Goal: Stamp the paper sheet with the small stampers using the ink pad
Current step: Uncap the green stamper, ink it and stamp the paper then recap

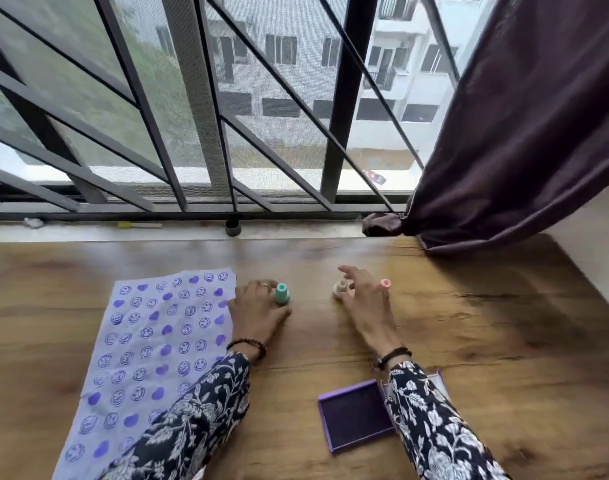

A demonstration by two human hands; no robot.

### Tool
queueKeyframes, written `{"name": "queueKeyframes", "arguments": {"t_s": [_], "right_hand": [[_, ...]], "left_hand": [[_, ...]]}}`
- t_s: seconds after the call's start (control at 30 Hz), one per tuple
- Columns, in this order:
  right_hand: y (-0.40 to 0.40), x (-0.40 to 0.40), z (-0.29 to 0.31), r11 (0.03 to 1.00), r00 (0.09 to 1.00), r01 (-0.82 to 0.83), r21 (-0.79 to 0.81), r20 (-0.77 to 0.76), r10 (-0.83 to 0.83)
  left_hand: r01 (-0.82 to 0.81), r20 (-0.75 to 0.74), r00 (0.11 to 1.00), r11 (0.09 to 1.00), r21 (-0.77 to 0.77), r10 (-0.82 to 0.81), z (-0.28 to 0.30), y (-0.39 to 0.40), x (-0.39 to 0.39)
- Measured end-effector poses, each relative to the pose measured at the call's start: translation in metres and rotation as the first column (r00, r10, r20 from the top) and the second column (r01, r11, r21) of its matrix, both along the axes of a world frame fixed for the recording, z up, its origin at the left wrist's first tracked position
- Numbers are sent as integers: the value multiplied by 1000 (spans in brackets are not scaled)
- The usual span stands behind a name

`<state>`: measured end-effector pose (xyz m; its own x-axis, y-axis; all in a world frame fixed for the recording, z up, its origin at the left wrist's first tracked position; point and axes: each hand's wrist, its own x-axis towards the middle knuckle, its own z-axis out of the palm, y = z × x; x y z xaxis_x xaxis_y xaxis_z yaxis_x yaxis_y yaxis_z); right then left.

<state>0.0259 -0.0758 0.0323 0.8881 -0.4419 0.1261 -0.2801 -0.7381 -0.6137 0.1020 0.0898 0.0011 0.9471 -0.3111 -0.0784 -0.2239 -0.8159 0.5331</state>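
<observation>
- Left hand (258, 311) fingers (279, 311) rest loosely beside the teal stamper (281, 293), touching its base; no closed grip visible.
- Right hand (363, 299) fingers (348, 271) spread wide over the white stamper (340, 289); pink stamper (385, 284) just right.
- All stampers upright on the bench (504, 341).
- Paper sheet (150, 341), densely stamped, lies left of the left hand; ink pad (356, 414), open, lies near the right forearm.

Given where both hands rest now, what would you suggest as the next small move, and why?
Probably close the left hand on the teal stamper and carry it to the open ink pad. The stamper stands upright at its fingertips, ungripped, and the paper sheet, though mostly covered in purple prints, keeps small gaps.
</observation>
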Motion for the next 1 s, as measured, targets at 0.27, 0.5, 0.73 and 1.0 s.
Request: {"name": "queueKeyframes", "arguments": {"t_s": [0.27, 0.5, 0.73, 1.0], "right_hand": [[61, -31, 25, 962, 998, -28, 271, 62, 11], [109, -64, 39, 904, 992, 46, 425, 89, -92], [150, -77, 57, 400, 920, 138, 906, 32, -391], [168, -100, 44, -178, 782, 109, 978, -195, -593]], "left_hand": [[166, 50, 986, 935, -313, -159, 35, 11, -33], [141, -159, 944, 790, -596, -288, 62, 50, -70], [131, -204, 917, 744, -656, -342, 74, 89, -65], [495, -22, 850, 811, -312, -527, 41, 95, -56]]}}
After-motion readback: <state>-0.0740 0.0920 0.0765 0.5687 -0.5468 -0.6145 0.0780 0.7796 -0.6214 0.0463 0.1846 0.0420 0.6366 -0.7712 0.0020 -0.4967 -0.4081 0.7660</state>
